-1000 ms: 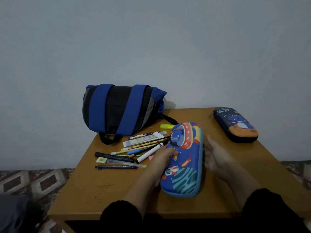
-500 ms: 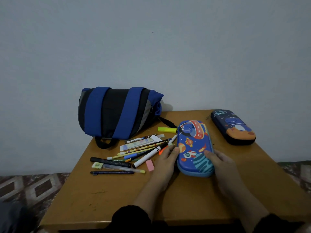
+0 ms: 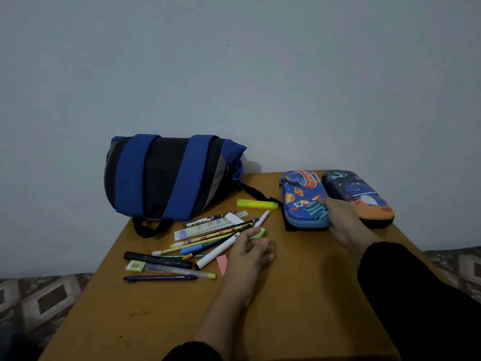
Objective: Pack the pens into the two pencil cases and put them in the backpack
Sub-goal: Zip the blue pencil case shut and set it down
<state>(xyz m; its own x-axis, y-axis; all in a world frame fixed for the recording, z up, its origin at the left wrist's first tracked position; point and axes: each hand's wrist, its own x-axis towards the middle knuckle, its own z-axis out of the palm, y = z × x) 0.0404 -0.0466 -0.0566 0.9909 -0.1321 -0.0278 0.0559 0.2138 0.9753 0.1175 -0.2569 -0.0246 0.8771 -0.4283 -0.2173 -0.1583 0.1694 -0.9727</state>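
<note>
A pile of pens and pencils [image 3: 205, 239] lies on the wooden table [image 3: 299, 295] in front of a blue and black backpack [image 3: 166, 178]. A yellow highlighter [image 3: 256, 204] lies apart, nearer the cases. The blue rocket-print pencil case [image 3: 302, 196] lies closed at the back right, right beside the dark pencil case with the orange end [image 3: 364, 198]. My right hand [image 3: 343, 224] rests with straight fingers on the blue case's near end. My left hand [image 3: 250, 252] lies on the table at the pile's right edge, fingers loosely curled and holding nothing.
A white marker [image 3: 221, 250], a pink eraser [image 3: 221, 264] and a green eraser [image 3: 259, 232] lie close to my left hand. The backpack's black strap [image 3: 256, 194] trails toward the cases. A grey wall rises right behind the table. Patterned floor [image 3: 46, 298] shows at both sides.
The blue case has slid away from me to the back right, ending beside the dark case under my right hand. My left hand has left it and now lies by the pens.
</note>
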